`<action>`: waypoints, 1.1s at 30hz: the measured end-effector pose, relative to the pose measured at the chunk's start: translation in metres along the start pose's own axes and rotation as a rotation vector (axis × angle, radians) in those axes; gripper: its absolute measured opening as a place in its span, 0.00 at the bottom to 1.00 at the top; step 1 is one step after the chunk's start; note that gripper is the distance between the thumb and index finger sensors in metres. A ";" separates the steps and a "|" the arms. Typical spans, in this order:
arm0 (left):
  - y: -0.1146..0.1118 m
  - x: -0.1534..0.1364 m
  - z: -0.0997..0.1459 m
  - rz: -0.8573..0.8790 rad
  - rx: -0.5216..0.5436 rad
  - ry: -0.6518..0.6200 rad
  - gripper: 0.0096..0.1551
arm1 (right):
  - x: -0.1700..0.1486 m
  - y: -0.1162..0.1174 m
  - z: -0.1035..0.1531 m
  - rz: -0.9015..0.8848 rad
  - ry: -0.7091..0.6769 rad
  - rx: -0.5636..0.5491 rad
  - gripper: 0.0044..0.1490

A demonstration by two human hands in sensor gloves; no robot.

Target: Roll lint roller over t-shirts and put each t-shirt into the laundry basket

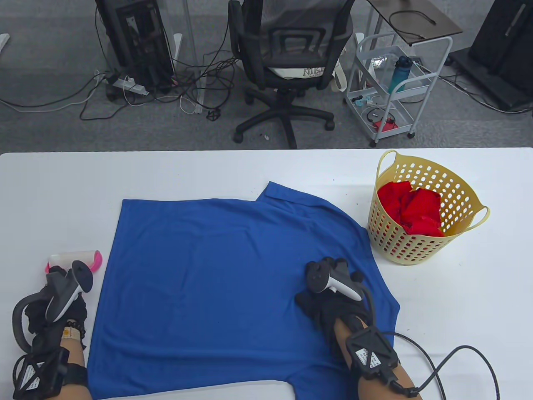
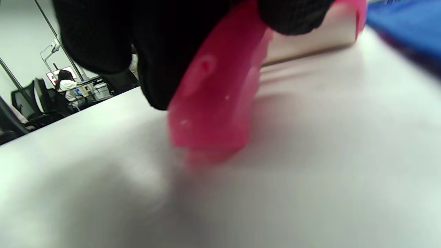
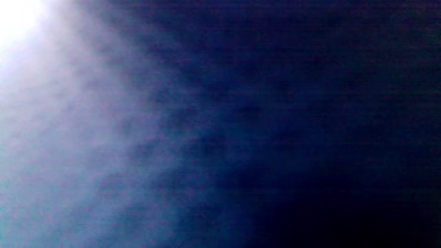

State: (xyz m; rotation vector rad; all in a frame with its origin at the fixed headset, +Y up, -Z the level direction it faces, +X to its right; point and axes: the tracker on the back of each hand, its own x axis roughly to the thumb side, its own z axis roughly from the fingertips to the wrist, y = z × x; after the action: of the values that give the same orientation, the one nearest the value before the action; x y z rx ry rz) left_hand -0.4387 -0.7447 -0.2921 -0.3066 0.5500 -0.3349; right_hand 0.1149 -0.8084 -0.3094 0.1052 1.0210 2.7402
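My left hand (image 1: 56,298) gripped the pink lint roller (image 1: 75,261) by its handle, its long axis running sideways just left of the blue t-shirt (image 1: 216,287). My right hand (image 1: 329,298) pressed flat on the shirt's right side. Beyond it on the counter (image 1: 166,171) stood the basket (image 1: 420,208), holding red cloth.
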 end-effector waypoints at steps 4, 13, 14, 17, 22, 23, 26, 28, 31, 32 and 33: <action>0.003 0.004 0.004 -0.030 -0.001 0.006 0.43 | 0.000 0.000 0.000 0.001 -0.004 -0.008 0.55; 0.038 0.035 0.042 -0.081 0.269 -0.136 0.42 | 0.030 -0.035 0.051 0.152 -0.113 -0.442 0.52; 0.041 0.040 0.048 -0.074 0.300 -0.197 0.42 | 0.032 -0.043 0.061 0.192 -0.102 -0.446 0.52; 0.045 0.055 0.062 -0.015 0.302 -0.395 0.44 | 0.020 -0.054 0.076 0.265 -0.017 -0.313 0.54; 0.043 0.074 0.079 0.098 0.191 -0.762 0.48 | -0.021 -0.044 0.080 0.219 0.040 -0.193 0.64; 0.040 0.078 0.081 0.071 0.155 -0.827 0.49 | -0.031 -0.041 0.079 0.191 0.047 -0.177 0.66; 0.031 0.082 0.080 -0.006 0.015 -0.851 0.59 | -0.058 -0.036 0.078 0.032 0.105 -0.155 0.69; 0.022 0.081 0.075 -0.050 -0.095 -0.836 0.67 | -0.073 -0.035 0.078 0.030 0.150 -0.146 0.70; 0.013 0.077 0.067 -0.187 -0.138 -0.737 0.71 | -0.085 -0.029 0.071 0.082 0.220 -0.066 0.70; 0.010 0.074 0.063 -0.258 -0.141 -0.689 0.71 | -0.085 -0.026 0.068 0.090 0.239 -0.047 0.69; 0.009 0.073 0.060 -0.264 -0.138 -0.683 0.71 | -0.084 -0.025 0.067 0.106 0.248 -0.042 0.69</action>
State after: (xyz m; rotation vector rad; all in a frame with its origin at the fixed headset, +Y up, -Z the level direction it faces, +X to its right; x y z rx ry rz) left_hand -0.3451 -0.7534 -0.2795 -0.5986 -0.1439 -0.4198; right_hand 0.2106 -0.7662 -0.2749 -0.1983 1.0441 2.9236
